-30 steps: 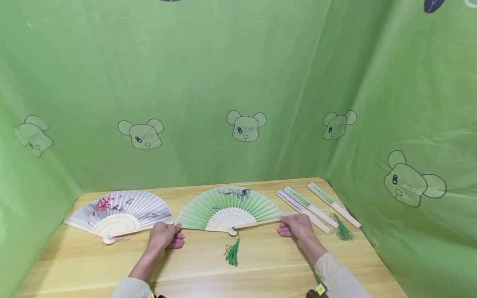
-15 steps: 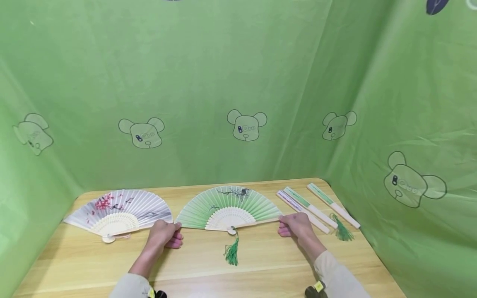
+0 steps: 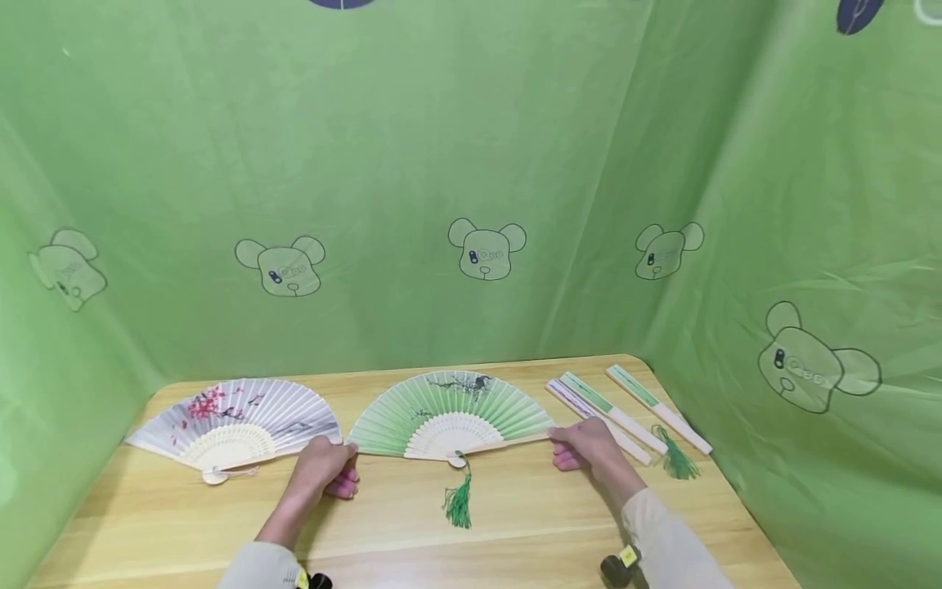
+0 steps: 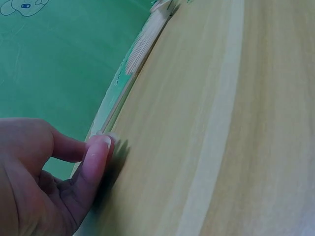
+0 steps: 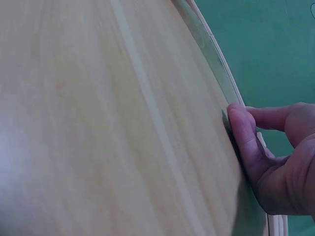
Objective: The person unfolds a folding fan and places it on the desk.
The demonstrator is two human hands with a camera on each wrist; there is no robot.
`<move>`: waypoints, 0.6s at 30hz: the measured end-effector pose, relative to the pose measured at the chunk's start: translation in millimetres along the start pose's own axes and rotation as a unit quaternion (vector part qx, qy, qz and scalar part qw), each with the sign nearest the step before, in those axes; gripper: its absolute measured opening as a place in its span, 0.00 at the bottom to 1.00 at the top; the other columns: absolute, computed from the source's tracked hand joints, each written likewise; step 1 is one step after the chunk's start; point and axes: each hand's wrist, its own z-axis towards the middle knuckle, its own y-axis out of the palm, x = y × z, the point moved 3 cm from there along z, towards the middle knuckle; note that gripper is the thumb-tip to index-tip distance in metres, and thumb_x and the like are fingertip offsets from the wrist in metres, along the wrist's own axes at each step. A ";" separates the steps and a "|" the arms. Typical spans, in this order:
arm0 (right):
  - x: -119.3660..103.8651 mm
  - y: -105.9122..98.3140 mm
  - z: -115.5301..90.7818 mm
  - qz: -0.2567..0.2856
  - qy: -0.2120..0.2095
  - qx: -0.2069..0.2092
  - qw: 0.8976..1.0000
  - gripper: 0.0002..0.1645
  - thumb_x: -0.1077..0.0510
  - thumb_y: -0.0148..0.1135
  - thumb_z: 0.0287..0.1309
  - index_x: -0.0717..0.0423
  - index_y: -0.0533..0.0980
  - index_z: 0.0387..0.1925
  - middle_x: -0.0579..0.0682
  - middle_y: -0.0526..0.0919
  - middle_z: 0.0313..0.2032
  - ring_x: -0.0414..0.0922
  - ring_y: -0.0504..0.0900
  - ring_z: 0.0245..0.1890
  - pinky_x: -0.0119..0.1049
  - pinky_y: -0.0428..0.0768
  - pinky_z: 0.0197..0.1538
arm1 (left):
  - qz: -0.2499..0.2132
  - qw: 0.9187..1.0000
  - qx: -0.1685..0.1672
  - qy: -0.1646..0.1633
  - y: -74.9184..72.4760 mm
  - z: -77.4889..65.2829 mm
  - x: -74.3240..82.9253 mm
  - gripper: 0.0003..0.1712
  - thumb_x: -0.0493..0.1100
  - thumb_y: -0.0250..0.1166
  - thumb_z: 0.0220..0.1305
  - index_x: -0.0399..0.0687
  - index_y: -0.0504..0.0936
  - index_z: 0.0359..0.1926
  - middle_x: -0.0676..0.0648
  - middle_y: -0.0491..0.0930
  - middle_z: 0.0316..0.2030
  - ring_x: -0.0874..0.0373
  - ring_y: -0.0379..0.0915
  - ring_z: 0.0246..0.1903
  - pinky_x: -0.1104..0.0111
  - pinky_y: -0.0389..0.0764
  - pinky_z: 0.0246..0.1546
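A green folding fan (image 3: 458,401) with a dark branch print lies spread on the wooden table (image 3: 412,548), its ribs fanned out. From its pivot hangs a green tassel (image 3: 458,503) toward the front. At the fan's left end, my left hand (image 3: 318,473) pinches the outer corner between thumb and finger, as the left wrist view also shows. My right hand (image 3: 592,450) pinches the opposite end of the fan, thumb and finger meeting on the outer rib in the right wrist view. The other fingers of both hands are curled under.
Left of my left hand lies a spread grey-white fan (image 3: 243,417) with pink blossoms. Beyond my right hand are folded fans: a purple-patterned one (image 3: 570,398), a green one (image 3: 589,391) and another green one (image 3: 634,384) with a tassel (image 3: 679,462). Green curtains (image 3: 397,180) enclose the table.
Both hands keep their pinch on the green fan's ends. The fan and hands stay almost in place, with only a very slight shift of the view.
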 end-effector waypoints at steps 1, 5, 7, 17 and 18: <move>0.7 -0.3 0.4 0.008 0.002 0.001 1.000 0.18 0.61 0.71 0.62 0.74 0.79 0.44 0.53 0.86 0.21 0.43 0.87 0.18 0.36 0.93 0.27 | 0.002 1.000 -0.001 0.002 0.2 -0.4 0.6 0.15 0.38 0.57 0.71 0.30 0.80 0.31 0.44 0.81 0.18 0.59 0.79 0.12 0.65 0.90 0.17; 3.5 -0.4 2.0 0.033 0.004 0.000 0.999 0.18 0.60 0.73 0.60 0.74 0.80 0.42 0.52 0.87 0.21 0.42 0.87 0.18 0.36 0.93 0.28 | 0.011 1.000 0.000 0.004 0.6 0.2 1.3 0.15 0.38 0.57 0.70 0.31 0.80 0.30 0.44 0.81 0.17 0.59 0.78 0.11 0.65 0.90 0.16; 4.3 -0.2 1.9 0.040 0.006 0.002 0.999 0.17 0.60 0.73 0.60 0.73 0.81 0.41 0.52 0.86 0.20 0.42 0.87 0.18 0.35 0.93 0.28 | 0.019 1.000 0.000 0.003 0.9 0.7 1.4 0.15 0.39 0.57 0.70 0.31 0.80 0.29 0.44 0.81 0.16 0.59 0.77 0.11 0.65 0.90 0.16; 7.4 -0.3 0.0 0.040 -0.010 0.001 0.999 0.22 0.61 0.73 0.61 0.76 0.78 0.48 0.51 0.86 0.21 0.42 0.87 0.19 0.35 0.93 0.28 | 0.047 0.999 0.009 0.018 2.3 2.0 0.8 0.17 0.41 0.58 0.71 0.31 0.79 0.28 0.42 0.81 0.15 0.59 0.76 0.08 0.63 0.89 0.14; 7.7 -0.3 -0.1 0.040 -0.010 0.001 0.999 0.22 0.61 0.73 0.61 0.76 0.78 0.48 0.51 0.86 0.21 0.42 0.87 0.19 0.35 0.93 0.28 | 0.048 0.999 0.009 0.020 2.4 1.9 1.1 0.17 0.41 0.58 0.72 0.31 0.79 0.28 0.42 0.81 0.15 0.59 0.76 0.08 0.63 0.89 0.13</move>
